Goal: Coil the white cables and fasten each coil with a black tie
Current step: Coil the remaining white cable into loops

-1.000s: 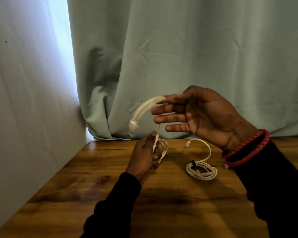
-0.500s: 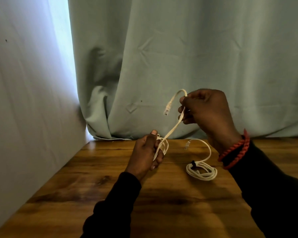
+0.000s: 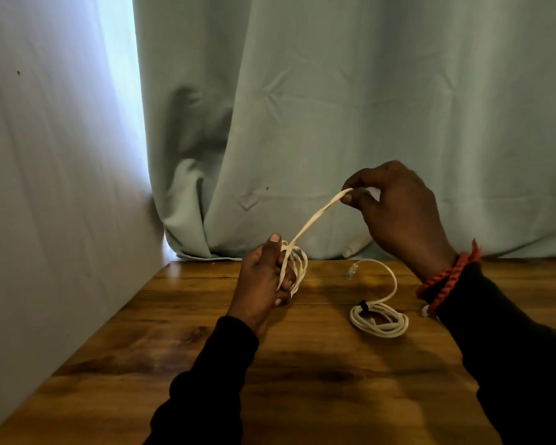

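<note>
Head view: working near to far, the dark sleeves are entering from the bottom edge, the right wrist wearing a red braided bracelet (image 3: 446, 279) at right of centre. On the wooden table (image 3: 302, 380) the finished coil (image 3: 379, 319) is lying right of centre, bound by a black tie (image 3: 362, 304), its plug end arching up and back. At centre, the left hand (image 3: 264, 281) is gripping the half-wound white cable (image 3: 294, 268), loops bunched between thumb and curled fingers. The right hand (image 3: 395, 213), above and right of it, is pinching the cable's free end, and the strand between the hands is running straight and taut. Compared with half a second ago, the plug is no longer dangling free above the right hand and the tail looks shorter, so the last turn is probably being wound; tying would follow. The plug is now hidden inside the right fingers; the loop count is blurred; no loose tie is showing. Pale curtain (image 3: 334, 107) is hanging behind.
</note>
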